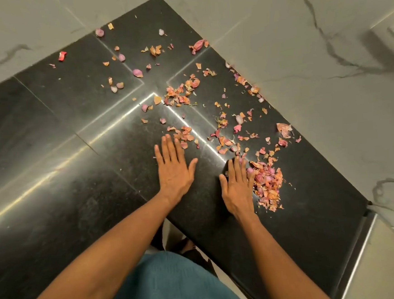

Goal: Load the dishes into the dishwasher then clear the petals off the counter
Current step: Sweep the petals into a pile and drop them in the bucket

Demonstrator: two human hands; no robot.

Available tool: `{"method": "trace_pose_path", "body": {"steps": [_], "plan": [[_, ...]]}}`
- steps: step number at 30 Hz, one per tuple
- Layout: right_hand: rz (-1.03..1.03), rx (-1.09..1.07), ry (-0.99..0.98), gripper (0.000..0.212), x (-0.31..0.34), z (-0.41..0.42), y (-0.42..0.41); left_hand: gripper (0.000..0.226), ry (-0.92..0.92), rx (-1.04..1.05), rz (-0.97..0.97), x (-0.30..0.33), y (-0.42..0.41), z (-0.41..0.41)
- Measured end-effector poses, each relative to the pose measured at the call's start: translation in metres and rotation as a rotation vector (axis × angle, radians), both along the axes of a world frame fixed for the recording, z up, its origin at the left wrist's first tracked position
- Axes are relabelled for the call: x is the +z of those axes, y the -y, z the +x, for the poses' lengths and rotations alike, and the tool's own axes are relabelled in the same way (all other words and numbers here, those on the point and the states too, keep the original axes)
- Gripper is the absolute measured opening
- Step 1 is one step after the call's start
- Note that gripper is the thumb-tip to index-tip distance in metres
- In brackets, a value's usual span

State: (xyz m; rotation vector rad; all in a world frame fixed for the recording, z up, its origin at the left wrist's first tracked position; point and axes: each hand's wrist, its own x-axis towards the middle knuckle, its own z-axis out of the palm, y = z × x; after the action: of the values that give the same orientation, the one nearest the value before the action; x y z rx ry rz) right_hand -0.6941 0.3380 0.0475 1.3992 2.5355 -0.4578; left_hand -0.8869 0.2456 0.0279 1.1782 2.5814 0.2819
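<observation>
Both my hands lie flat on the black counter (49, 142), fingers straight and holding nothing. My left hand (172, 166) rests palm down with the fingers slightly spread, its fingertips just touching a small cluster of petals (185, 133) beside a bright seam in the stone. My right hand (237, 186) lies near it, its outer edge pressed against a gathered heap of pink and orange petals (268, 183), which sits just beside the hand on the side toward the wall.

More petals lie scattered ahead of me across the counter's inner corner, thickest in a clump (181, 92) where the seams meet, and thinner toward the far corner, where a small red wrapper (62, 55) lies near the back edge. A few pieces lie right along the line where the counter meets the marble wall (330, 115) on my right.

The stone to my left is wide, dark and bare of petals. The counter's front edge runs diagonally just under my forearms, close behind both wrists. At the right the counter ends in a metal-trimmed edge (361, 247).
</observation>
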Motion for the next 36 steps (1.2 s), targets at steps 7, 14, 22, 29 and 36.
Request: {"method": "trace_pose_path", "body": {"steps": [7, 14, 22, 29, 36], "plan": [[-0.033, 0.054, -0.142, 0.057, 0.01, -0.012, 0.005, 0.064, 0.019, -0.514, 0.126, -0.01, -0.022, 0.034], [-0.014, 0.241, -0.229, 0.056, 0.006, -0.077, 0.015, 0.052, 0.127, 0.018, 0.419, 0.013, 0.004, -0.037], [0.015, 0.894, -0.071, 0.068, -0.023, -0.177, 0.087, 0.054, 0.13, 0.323, 0.396, -0.018, 0.088, -0.146], [0.016, 0.627, -0.068, 0.068, -0.02, -0.18, 0.038, 0.049, -0.105, 0.205, 0.214, -0.02, 0.081, -0.145], [0.008, 0.225, -0.017, 0.07, -0.019, -0.145, 0.008, 0.05, -0.145, 0.176, 0.162, -0.013, 0.08, -0.144]]}}
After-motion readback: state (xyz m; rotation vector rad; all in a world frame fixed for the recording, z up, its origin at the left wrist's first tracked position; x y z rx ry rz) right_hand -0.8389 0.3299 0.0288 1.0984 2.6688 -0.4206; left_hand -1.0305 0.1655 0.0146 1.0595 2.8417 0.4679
